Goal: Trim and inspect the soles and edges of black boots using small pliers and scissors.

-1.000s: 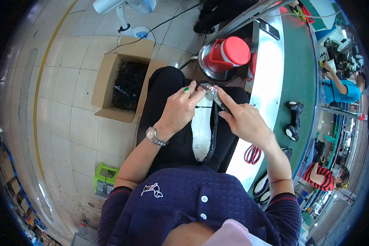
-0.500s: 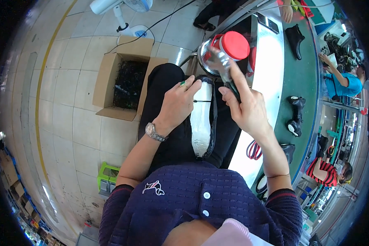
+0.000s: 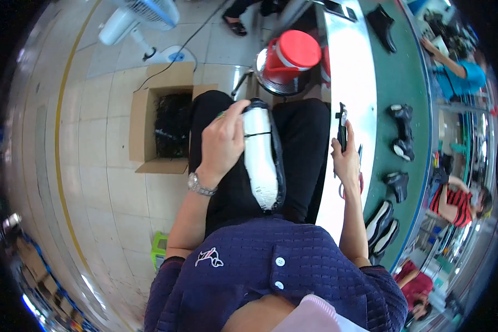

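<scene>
An upturned black shoe upper with a white insole [image 3: 260, 152] lies along my lap, sole side up, with a thin dark band across it. My left hand [image 3: 222, 141] grips its far end from the left side, thumb side against the rim. Over the shiny metal bench strip to the right, my right hand [image 3: 346, 160] is closed around dark-handled pincers [image 3: 342, 130], their metal head pointing away from me. Whether the pincers touch the bench I cannot tell. Part of a red-handled tool, perhaps scissors [image 3: 361, 182], shows beside that hand.
Beyond my knees a red-lidded jug [image 3: 297, 50] stands on a round metal stool [image 3: 285, 86]. A cardboard box [image 3: 141, 130] of black scraps sits left, near a fan [image 3: 149, 14]. Several black shoes [image 3: 399, 185] line the green belt [image 3: 390, 72]; other people work past it.
My right hand has moved with the pincers from above the shoe's far end to the bench on the right. The shoe and my left hand have shifted slightly left in view.
</scene>
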A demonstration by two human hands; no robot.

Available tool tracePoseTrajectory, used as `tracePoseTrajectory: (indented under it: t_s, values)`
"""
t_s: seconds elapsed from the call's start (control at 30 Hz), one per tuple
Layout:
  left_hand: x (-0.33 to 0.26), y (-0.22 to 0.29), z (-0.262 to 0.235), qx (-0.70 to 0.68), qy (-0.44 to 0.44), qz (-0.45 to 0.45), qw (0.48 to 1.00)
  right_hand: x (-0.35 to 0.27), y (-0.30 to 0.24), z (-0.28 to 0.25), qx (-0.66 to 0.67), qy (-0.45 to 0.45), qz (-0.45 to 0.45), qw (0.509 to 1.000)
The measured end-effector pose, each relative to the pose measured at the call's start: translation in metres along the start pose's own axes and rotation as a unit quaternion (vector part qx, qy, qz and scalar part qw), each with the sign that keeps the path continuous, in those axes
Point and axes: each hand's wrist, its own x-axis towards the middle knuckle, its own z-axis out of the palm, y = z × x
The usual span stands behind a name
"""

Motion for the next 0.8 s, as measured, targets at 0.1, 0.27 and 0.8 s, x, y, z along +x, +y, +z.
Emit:
tracePoseTrajectory:
  t_s: [0.1,0.27,0.8]
  values:
    - [0.001,0.004,-0.006,0.004,-0.019,-0.039,0.999,0.007,0.05,0.017,0.015,0.036,0.038,0.999]
    - [0.001,0.005,-0.003,-0.016,-0.008,-0.055,0.998,-0.014,0.103,0.02,-0.039,0.137,-0.047,0.989]
    - [-0.023,0.017,-0.005,-0.2,-0.058,-0.135,0.969,-0.084,0.09,-0.024,0.506,-0.113,0.174,0.837]
